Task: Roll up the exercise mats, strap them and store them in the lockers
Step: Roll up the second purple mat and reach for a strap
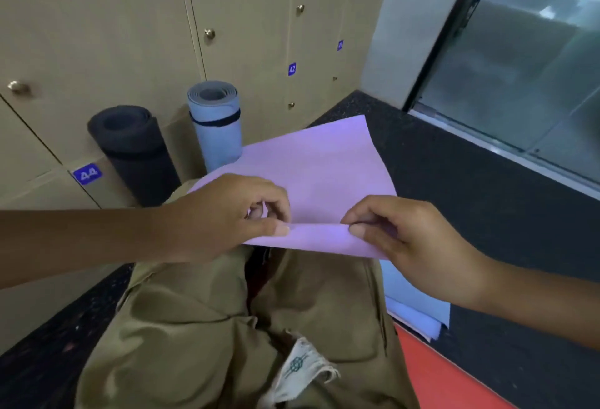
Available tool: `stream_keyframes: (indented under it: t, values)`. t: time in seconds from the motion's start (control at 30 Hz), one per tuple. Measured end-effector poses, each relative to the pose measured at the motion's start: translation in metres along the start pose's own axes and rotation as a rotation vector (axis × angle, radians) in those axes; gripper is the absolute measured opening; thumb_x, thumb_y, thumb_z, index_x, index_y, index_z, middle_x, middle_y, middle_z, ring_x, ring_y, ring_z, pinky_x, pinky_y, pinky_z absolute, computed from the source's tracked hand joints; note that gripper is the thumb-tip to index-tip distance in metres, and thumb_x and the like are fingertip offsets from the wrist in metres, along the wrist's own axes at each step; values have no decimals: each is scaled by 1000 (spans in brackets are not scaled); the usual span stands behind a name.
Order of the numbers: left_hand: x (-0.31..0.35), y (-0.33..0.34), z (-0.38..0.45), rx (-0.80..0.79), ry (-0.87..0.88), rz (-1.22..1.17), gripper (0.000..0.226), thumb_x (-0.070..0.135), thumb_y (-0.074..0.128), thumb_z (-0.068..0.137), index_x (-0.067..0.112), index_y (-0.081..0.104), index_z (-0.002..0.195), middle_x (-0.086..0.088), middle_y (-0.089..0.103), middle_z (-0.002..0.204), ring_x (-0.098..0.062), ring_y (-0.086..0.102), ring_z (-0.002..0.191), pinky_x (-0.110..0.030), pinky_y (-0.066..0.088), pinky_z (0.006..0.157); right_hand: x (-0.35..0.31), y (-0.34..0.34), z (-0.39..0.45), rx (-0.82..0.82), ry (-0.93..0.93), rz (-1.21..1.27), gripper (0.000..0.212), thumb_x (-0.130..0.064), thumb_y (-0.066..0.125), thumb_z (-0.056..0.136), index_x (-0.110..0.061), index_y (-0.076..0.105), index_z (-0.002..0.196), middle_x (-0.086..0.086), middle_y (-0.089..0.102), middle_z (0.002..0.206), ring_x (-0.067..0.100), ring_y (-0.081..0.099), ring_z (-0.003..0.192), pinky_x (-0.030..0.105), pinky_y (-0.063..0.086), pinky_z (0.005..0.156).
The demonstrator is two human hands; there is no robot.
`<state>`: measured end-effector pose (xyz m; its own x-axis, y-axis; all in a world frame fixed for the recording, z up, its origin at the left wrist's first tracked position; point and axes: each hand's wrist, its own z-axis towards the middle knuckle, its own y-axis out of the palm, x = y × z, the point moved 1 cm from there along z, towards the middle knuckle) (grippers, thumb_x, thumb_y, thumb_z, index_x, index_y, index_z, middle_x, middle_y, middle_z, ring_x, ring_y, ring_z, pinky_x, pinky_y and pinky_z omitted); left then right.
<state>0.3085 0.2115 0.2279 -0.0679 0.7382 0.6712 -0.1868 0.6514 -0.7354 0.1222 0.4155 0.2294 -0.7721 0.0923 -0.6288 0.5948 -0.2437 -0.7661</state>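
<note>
A purple exercise mat [311,165] lies across my lap, its near edge folded over into the start of a roll. My left hand [227,214] pinches that folded edge at its left end, thumb on top. At the right end, my right hand [402,233] pinches the same edge. Against the lockers stand two rolled mats: a black mat [136,145] and a light blue mat [216,129] bound with a black strap [216,121].
Beige lockers [253,19] with brass knobs and blue number tags 42 and 44 fill the wall ahead. A glass door [526,67] is at the right. Another light blue mat [418,308] and an orange mat [444,376] lie on the dark floor [487,207] beside my right leg.
</note>
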Motion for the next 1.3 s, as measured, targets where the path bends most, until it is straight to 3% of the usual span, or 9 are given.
stream_keyframes:
  t: [0.1,0.23,0.43,0.53,0.67,0.87,1.0,1.17,1.3]
  values:
    - [-7,24,-20,-77,-79,-32,9,24,78,90,28,71,86,20,65,84,-17,57,75,-13,39,68,11,28,-27,-42,62,86,17,-14,66,98,-30,68,92,-14,69,90,13,67,90,24,52,77]
    - [-19,41,-43,-139,-167,-56,13,29,82,86,32,69,84,16,67,86,-10,62,77,-12,43,69,18,51,-51,-71,120,91,15,-15,70,96,-30,69,91,-15,68,89,10,65,89,18,48,76]
    - [-27,47,-61,-178,-71,101,19,55,65,88,36,63,88,18,59,93,-5,61,90,-15,43,78,22,61,-58,-70,217,165,18,-13,75,91,-28,70,84,-12,66,84,11,62,81,16,46,71]
    - [-29,47,-59,-141,-116,121,15,44,74,90,35,63,83,17,61,89,-7,60,87,-15,42,75,27,63,-59,-67,307,305,17,-9,77,89,-23,73,80,-6,69,81,6,63,75,17,48,70]
    - [-32,57,-57,-103,-345,27,18,36,82,84,31,69,72,13,68,76,-11,64,77,-17,44,65,29,68,-57,-101,421,435,15,-8,79,87,-18,77,77,2,75,80,9,65,72,30,54,73]
    - [-32,69,-54,-33,-413,88,21,37,69,95,29,60,77,16,65,72,-12,60,72,-33,47,67,41,66,-43,-90,481,366,17,-10,82,84,-20,74,73,-5,72,72,5,61,65,27,53,68]
    - [-36,69,-46,-49,-383,101,18,35,67,96,29,55,85,13,64,76,-11,57,70,-31,46,67,42,73,-46,17,419,279,24,-8,84,80,-26,70,73,-9,65,76,8,59,68,20,47,67]
    - [-58,51,-27,-165,-387,-70,17,26,75,91,31,61,82,13,64,72,-8,54,65,-14,38,64,57,76,-44,-80,179,193,20,-12,79,87,-26,65,83,-7,61,84,18,58,79,28,47,73]
    - [-75,57,-18,-241,-407,-206,15,21,76,92,27,65,84,4,63,72,-7,46,61,-23,37,65,67,75,-38,-31,-83,29,6,-21,70,94,-20,69,87,-10,61,86,8,54,85,26,43,80]
